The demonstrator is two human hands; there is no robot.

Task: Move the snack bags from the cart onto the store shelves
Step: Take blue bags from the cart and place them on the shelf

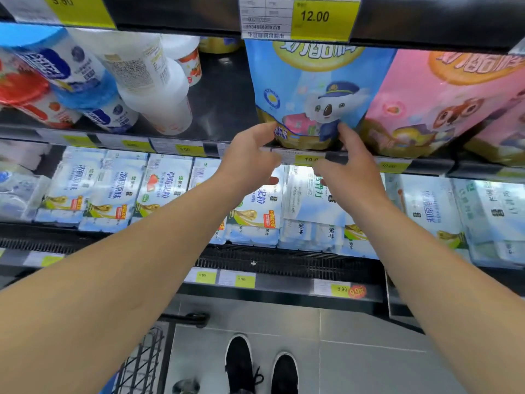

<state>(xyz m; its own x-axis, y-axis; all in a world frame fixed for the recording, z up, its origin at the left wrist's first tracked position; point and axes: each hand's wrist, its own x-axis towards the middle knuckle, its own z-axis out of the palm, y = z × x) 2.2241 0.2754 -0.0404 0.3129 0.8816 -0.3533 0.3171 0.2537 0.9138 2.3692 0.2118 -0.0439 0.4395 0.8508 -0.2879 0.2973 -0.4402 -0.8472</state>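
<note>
Fingers: your left fingers [268, 129] touch the lower left corner of the blue snack bag [309, 92]; your right fingers [345, 135] touch its lower right corner. Both sets are spread and only lightly bent; you steady the bag rather than clasp it.
Left hand [250, 160]: open, at the front edge of the shelf [227, 147].
Right hand [352, 169]: open, at the same edge, just beside the left.
Blue snack bag: upright on the shelf at its front edge, koala in a police cap printed on it; large white characters on top, cut off by the shelf above.
Pink snack bag [443, 100]: touching the blue one's right side, squirrel figure, same title style.
Progress: judged as at least two bags shelved; this one is being squared up.
Remaining: the cart [145, 362] shows only its wire corner; you cannot tell what it holds.
Price tags: "12.00" [315, 16] above; "9.90" [342, 288] below, with a red sticker.
Yogurt packs [113, 189]: lower shelf, Chinese print, strawberry picture.
</note>
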